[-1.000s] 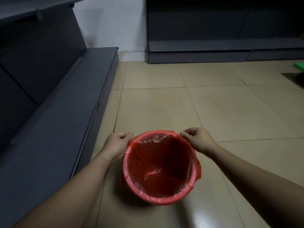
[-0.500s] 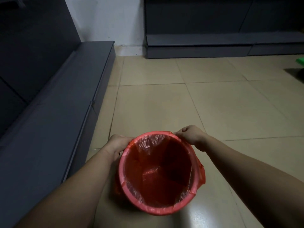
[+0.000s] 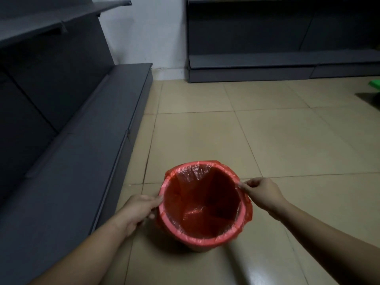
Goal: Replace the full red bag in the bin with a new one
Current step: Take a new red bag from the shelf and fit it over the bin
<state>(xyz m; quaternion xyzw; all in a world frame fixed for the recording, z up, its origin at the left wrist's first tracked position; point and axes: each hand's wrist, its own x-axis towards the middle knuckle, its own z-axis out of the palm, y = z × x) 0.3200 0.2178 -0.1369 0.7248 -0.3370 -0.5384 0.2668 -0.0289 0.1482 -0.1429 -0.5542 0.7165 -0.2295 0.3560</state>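
Observation:
A round red bin (image 3: 207, 242) stands on the tiled floor in front of me. A thin red bag (image 3: 205, 202) lines it, folded over the rim all the way round, and nothing lies inside. My left hand (image 3: 139, 210) presses against the bin's left side at the rim, fingers on the bag's folded edge. My right hand (image 3: 262, 193) pinches the bag's edge at the right side of the rim.
Dark grey shelving (image 3: 67, 140) runs along the left, its base shelf close to the bin. More grey shelving (image 3: 277, 58) lines the back wall. A green object (image 3: 375, 83) shows at the far right edge. Beige floor tiles (image 3: 226, 130) stretch ahead.
Both hands slid from the far part of the rim to its left and right sides. The view tilted up, showing more shelving.

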